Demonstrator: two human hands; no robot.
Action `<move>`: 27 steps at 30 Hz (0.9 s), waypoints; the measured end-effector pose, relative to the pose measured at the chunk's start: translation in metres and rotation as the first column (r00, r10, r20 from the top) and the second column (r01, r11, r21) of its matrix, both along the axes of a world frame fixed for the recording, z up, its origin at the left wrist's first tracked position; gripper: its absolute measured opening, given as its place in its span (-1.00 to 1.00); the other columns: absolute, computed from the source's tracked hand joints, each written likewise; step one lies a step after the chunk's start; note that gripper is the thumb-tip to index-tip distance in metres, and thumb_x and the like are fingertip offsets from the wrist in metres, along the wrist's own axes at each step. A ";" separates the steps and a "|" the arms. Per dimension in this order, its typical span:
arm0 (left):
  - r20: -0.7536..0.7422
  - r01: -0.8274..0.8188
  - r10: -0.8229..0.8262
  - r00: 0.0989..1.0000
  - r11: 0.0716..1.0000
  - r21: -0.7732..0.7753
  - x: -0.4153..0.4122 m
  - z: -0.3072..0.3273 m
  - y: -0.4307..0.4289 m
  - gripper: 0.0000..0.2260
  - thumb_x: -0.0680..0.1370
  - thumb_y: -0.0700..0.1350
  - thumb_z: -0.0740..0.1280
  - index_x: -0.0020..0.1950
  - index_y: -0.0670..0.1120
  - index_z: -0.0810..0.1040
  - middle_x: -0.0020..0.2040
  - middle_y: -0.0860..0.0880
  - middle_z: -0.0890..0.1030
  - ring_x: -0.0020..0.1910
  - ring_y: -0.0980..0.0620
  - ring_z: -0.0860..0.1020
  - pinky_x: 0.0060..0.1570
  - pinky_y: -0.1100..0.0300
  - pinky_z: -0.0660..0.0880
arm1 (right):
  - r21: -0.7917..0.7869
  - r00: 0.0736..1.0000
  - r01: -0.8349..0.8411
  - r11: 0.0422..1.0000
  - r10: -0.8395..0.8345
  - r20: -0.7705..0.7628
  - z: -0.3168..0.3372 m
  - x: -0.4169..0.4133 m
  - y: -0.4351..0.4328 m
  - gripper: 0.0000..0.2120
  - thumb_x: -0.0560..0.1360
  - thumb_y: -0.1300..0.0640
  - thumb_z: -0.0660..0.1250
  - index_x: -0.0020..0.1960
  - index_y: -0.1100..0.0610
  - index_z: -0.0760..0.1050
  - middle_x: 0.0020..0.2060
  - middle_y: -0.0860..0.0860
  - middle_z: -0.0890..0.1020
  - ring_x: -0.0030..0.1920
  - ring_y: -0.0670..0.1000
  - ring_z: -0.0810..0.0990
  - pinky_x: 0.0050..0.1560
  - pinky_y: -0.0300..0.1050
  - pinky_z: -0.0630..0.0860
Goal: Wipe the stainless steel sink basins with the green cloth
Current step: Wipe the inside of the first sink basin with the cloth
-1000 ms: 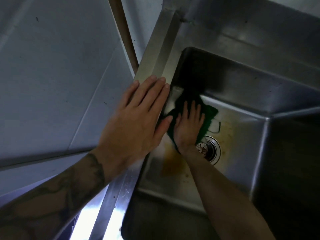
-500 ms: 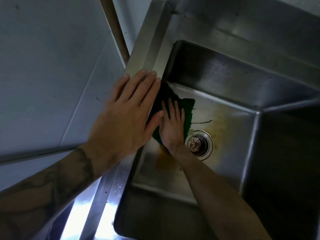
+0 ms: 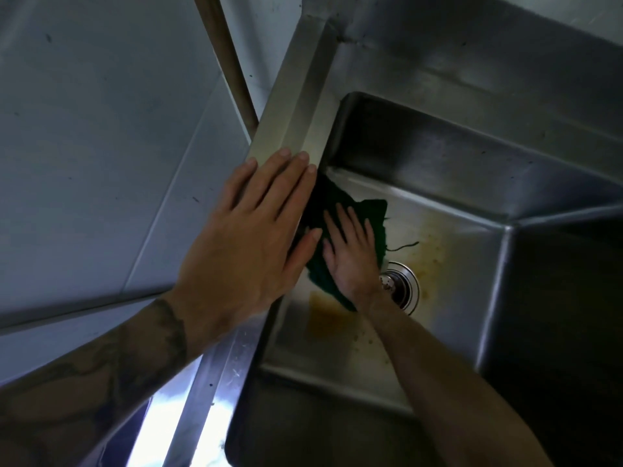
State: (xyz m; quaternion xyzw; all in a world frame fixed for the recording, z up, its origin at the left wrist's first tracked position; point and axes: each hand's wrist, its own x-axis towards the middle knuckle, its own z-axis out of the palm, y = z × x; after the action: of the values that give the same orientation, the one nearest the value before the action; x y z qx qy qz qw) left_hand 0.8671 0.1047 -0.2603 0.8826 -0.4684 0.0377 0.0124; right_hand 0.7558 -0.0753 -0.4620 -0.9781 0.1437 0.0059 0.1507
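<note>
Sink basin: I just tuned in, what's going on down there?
A person is wiping the floor of the stainless steel sink basin. The right hand presses the green cloth flat near the basin's left wall, beside the drain. The left hand rests open on the sink's rim. Yellowish stains remain on the floor.

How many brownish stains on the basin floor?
2. One patch lies near the rim, below the cloth. One streak runs beside the drain. More may hide under the cloth.

Dim, bluish overall. Strong glare on the steel rim (image 3: 188,416) at bottom left. Basin walls (image 3: 556,315) in deep shadow. Slight softness, wide-angle bending toward edges.
</note>
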 end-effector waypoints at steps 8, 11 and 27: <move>-0.006 -0.007 0.007 1.000 1.000 0.027 0.000 0.000 0.001 -0.38 0.78 0.20 -0.01 0.70 -0.19 0.19 0.69 -0.21 0.24 0.70 -0.18 0.19 0.65 -0.20 0.16 | -0.048 0.934 0.353 0.935 -0.355 -0.038 0.003 0.019 0.026 -0.44 0.74 -0.12 -0.01 0.69 0.03 0.10 0.68 0.11 0.14 0.69 0.16 0.02 0.66 0.28 -0.08; -0.010 0.002 -0.002 1.000 1.000 0.014 0.000 0.002 0.000 -0.38 0.78 0.20 -0.02 0.70 -0.19 0.19 0.69 -0.22 0.25 0.69 -0.19 0.21 0.66 -0.19 0.15 | -0.033 0.996 0.061 0.998 -0.063 -0.056 0.002 0.000 0.034 -0.44 0.74 -0.11 0.01 0.69 0.03 0.11 0.68 0.09 0.15 0.69 0.14 0.04 0.67 0.25 -0.03; 0.003 -0.006 0.006 1.000 1.000 0.027 -0.001 0.004 0.000 -0.37 0.78 0.20 -0.06 0.71 -0.19 0.16 0.70 -0.20 0.22 0.70 -0.18 0.19 0.63 -0.21 0.17 | -0.023 0.996 0.043 0.999 -0.045 -0.082 0.005 -0.033 0.043 -0.46 0.73 -0.03 0.05 0.67 0.10 0.17 0.66 0.13 0.20 0.68 0.16 0.10 0.63 0.28 0.10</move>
State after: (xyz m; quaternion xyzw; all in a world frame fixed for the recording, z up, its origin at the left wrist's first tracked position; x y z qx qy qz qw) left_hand 0.8656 0.1051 -0.2565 0.8839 -0.4665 0.0327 -0.0004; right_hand 0.7231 -0.0322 -0.4573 -0.9752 0.1713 0.0411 0.1342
